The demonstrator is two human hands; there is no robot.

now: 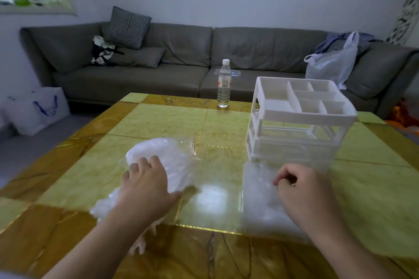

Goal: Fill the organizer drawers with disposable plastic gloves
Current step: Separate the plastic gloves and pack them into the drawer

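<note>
Here the pulled-out drawer [258, 197] holds gloves; left hand [145, 186] presses the glove bag [163, 154], right hand [301, 190] pinches gloves.

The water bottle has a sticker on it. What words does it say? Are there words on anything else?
Water bottle: its label shows a red patch and grey print, too small and blurred to read.
White bag on the floor: blue marks, not readable as words.
Organizer, gloves, table: no writing visible.

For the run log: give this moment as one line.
left hand on glove pile | right hand over pulled-out drawer | organizer behind
</note>
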